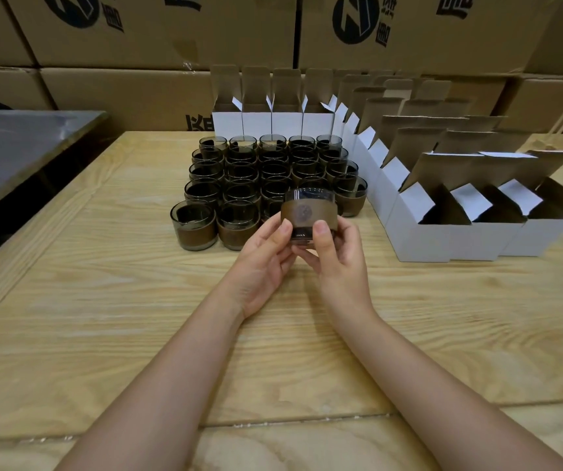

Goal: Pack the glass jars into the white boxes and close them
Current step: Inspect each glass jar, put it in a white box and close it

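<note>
Both hands, left hand [266, 263] and right hand [337, 263], grip one glass jar [309, 215] above bare table [103, 300].

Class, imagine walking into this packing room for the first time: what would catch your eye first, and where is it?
Most likely the dark glass jar, held up at centre by the left hand and right hand above the wooden table. Behind it stands a tight block of matching jars. Open white boxes line the back and right, with brown cartons stacked behind.
</note>
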Motion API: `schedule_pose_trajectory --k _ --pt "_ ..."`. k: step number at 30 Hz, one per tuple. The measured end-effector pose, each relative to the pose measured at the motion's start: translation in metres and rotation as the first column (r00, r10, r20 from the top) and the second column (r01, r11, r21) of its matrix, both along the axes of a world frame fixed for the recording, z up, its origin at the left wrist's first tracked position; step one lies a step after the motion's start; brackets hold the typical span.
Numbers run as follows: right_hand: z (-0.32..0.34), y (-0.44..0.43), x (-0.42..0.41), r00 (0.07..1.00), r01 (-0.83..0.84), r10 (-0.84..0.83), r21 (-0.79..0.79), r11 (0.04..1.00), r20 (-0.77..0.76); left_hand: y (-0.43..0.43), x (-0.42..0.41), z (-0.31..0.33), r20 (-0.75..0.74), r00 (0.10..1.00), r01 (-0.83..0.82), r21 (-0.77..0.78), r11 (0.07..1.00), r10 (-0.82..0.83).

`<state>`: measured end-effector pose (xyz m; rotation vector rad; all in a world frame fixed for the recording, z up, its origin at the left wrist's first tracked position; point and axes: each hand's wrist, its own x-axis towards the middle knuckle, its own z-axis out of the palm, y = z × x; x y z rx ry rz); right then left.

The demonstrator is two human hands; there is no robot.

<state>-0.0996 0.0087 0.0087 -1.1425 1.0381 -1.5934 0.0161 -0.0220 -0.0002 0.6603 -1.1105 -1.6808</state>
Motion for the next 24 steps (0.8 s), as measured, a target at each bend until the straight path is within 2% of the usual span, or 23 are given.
schedule_pose_trajectory --k 5,12,19,24 --pt "0.0003 -0.0016 -0.0015 0.998 0.009 -0.01 -0.015 1.0 -0.064 0.0033 0.0004 0.0037 -0.054 0.997 -0.055 -0.012 0.998 0.055" --pt "-0.0036 -0.0036 -0.0016 0.989 0.086 -0.093 -0.055 0.995 -0.118 0.0027 0.0 0.0032 -0.136 0.975 -0.168 0.065 0.984 0.175" --pt "-0.0075 -0.0067 -0.0012 0.984 0.101 -0.107 -0.05 0.994 -0.143 0.0032 -0.0003 0.0029 -0.128 0.981 -0.146 0.019 0.989 0.147" --pt "-0.0055 -0.0061 -0.0012 0.996 0.076 -0.076 -0.005 0.997 -0.053 0.0068 -0.0002 0.01 -0.143 0.983 -0.11 0.05 0.993 0.116"
